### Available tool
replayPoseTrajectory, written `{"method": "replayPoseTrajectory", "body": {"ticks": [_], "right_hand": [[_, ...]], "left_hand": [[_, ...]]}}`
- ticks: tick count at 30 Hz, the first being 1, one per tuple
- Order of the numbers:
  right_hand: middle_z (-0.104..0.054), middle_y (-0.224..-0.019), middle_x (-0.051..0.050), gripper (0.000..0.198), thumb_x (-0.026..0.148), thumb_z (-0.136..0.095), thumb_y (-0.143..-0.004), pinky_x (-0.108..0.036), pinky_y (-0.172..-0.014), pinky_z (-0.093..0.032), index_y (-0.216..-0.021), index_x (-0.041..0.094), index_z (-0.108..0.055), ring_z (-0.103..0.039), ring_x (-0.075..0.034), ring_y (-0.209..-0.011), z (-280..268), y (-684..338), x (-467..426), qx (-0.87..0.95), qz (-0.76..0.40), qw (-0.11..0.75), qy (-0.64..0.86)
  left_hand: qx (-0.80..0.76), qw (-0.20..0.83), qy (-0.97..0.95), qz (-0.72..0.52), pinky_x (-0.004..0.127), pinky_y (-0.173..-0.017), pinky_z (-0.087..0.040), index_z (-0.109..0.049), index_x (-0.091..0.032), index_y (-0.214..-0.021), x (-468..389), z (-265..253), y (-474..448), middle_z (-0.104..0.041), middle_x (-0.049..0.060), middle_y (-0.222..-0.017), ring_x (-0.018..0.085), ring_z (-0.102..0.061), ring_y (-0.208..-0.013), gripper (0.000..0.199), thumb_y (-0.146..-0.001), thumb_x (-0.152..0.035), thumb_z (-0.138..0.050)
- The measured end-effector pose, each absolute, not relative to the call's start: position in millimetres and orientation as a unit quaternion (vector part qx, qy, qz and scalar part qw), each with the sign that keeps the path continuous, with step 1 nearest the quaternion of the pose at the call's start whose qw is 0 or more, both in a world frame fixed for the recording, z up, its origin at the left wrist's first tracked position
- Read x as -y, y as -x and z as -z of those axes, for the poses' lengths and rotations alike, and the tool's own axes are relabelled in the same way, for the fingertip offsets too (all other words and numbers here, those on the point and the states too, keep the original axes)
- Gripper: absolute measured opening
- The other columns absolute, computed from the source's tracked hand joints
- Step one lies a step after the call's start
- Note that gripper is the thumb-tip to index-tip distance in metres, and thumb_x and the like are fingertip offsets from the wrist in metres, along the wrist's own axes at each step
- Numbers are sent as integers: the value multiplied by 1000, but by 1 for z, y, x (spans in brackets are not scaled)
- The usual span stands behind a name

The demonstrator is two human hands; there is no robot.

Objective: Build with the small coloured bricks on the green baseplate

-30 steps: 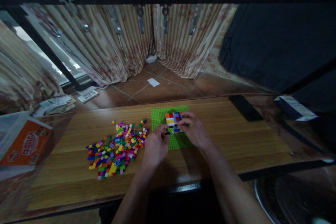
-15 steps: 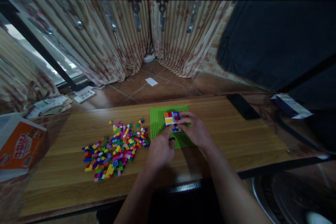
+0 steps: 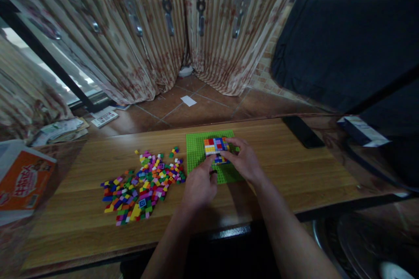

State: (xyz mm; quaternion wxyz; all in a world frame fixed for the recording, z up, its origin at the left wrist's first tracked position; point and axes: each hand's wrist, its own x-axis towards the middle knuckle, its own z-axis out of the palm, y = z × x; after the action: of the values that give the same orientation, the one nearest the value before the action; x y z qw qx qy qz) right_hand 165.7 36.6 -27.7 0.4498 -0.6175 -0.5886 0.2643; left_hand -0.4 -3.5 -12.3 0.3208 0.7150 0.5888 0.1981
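Left hand [image 3: 200,185] and right hand [image 3: 246,163], half-curled, at brick block [image 3: 214,144]; grip indeterminable. Orange-fronted bin [image 3: 28,178]: contents indiscernible.

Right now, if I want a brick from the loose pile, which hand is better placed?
Probably the left hand: it is nearer the loose pile, which lies left of the green baseplate. The right hand is farther off, at the brick block's right side.

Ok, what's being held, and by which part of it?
The right hand holds the toy-brick block by its right end; the left hand is at its near edge, grip unclear.
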Motion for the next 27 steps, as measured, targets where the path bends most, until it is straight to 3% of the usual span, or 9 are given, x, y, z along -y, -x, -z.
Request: {"method": "replayPoseTrajectory", "body": {"ticks": [12,20,27], "right_hand": [[-69,-105,-7,41,35,-70,-71,-42,-88,-48,-109,21,-66,-62,-23,-96,30,-160,-39,579,-297,434,623],[-71,-101,-7,41,30,-71,-69,-40,-87,-49,-107,18,-65,-65,-22,-92,26,-156,-40,566,-330,446,609],[-72,-102,-7,43,37,-74,-67,-38,-86,-51,-105,19,-66,-66,-21,-92,33,-161,-41,523,-391,484,583]], "left_hand": [[-591,309,-723,-181,31,-82,-49,-46,-23,-137,5,11,-1,-70,6,-104,19,-65,-85,55,-82,-19,-50],[-589,314,-719,-194,30,-73,-49,-48,-23,-134,5,10,-1,-71,5,-98,18,-65,-77,54,-81,-16,-52],[-612,334,-652,-298,26,-68,-49,-58,-18,-112,-2,10,8,-70,3,-90,14,-64,-69,33,-79,-14,-58]]}}
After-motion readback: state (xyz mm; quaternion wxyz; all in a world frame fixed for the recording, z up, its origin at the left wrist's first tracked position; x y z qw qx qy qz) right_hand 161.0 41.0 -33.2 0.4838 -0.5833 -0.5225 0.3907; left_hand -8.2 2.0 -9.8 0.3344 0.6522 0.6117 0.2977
